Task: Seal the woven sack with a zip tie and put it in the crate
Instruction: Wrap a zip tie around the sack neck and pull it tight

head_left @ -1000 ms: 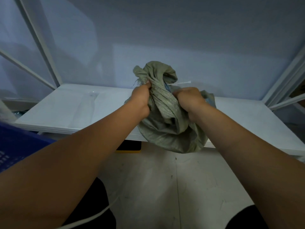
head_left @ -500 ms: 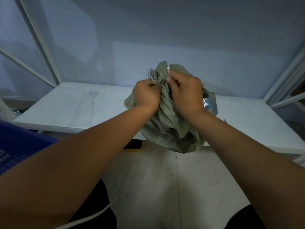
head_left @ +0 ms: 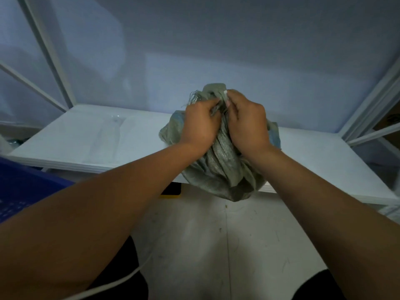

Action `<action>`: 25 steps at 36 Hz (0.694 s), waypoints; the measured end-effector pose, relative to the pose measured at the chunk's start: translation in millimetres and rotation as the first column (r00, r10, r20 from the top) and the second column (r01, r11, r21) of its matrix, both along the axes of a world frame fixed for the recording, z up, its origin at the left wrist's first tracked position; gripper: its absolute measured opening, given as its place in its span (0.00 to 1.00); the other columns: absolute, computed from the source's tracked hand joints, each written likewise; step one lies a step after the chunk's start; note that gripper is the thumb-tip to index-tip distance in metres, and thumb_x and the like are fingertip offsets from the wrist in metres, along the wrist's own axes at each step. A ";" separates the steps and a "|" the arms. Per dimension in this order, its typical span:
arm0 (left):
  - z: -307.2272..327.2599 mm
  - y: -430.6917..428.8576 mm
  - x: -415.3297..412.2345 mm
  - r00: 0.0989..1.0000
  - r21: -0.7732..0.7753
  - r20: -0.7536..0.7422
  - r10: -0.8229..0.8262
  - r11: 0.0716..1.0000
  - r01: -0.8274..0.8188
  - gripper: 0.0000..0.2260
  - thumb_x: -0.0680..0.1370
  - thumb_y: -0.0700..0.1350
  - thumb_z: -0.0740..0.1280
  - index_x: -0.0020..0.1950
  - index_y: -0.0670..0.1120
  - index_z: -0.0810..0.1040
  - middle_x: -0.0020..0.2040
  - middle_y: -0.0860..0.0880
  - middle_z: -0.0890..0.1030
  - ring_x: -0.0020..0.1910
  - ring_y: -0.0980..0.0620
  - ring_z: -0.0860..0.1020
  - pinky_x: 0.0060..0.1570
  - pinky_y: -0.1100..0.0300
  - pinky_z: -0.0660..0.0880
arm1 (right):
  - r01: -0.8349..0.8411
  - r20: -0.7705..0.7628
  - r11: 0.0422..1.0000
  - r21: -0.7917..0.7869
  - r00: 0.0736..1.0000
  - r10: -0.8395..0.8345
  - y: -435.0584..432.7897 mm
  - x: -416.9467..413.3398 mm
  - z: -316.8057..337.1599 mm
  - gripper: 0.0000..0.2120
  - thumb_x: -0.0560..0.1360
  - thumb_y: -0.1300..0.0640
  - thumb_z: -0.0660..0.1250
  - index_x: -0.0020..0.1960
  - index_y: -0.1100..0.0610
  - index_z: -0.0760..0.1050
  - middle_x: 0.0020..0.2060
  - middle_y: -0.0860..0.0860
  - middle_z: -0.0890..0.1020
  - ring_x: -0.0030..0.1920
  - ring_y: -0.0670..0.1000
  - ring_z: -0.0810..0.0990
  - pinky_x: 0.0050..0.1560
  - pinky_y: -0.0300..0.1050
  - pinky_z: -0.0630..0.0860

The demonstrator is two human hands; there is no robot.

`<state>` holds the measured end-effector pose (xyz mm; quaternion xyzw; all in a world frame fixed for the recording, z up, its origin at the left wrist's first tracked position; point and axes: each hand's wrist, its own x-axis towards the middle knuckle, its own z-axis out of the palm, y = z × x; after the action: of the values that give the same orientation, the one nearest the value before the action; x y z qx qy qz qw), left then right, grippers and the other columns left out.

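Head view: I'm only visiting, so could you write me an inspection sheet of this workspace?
Surface: white shelf board, woven sack at its front edge.
Job's things: sack's neck bunched; white bit there, perhaps the zip tie; blue crate at left.
Clutter: yellow-and-black object under the shelf.
Hands: left hand and right hand both grip the neck.
Cables: white cord near the person's lap.
Surroundings: white frame posts, pale wall, scuffed floor.

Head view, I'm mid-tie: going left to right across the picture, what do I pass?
blue crate → left hand → woven sack neck → right hand → white frame post. The sack's body spreads beneath both hands, so it is left out of the order.
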<state>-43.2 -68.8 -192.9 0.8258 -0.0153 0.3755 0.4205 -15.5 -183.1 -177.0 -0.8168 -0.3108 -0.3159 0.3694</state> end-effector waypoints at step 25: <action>-2.7 8.3 -3.0 0.997 0.106 -0.070 -0.018 0.994 0.025 0.10 0.76 0.33 0.64 0.49 0.41 0.84 0.34 0.49 0.81 0.29 0.65 0.73 0.32 0.76 0.67 | 0.033 -0.039 0.969 -0.244 0.998 -0.044 -3.0 2.6 -3.1 0.13 0.80 0.60 0.62 0.57 0.56 0.85 0.41 0.59 0.87 0.39 0.60 0.83 0.41 0.55 0.81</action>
<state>-46.1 -60.5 -195.6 0.8594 -0.0298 0.3410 0.3799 -12.8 -186.0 -180.1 -0.8685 -0.3233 -0.2644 0.2669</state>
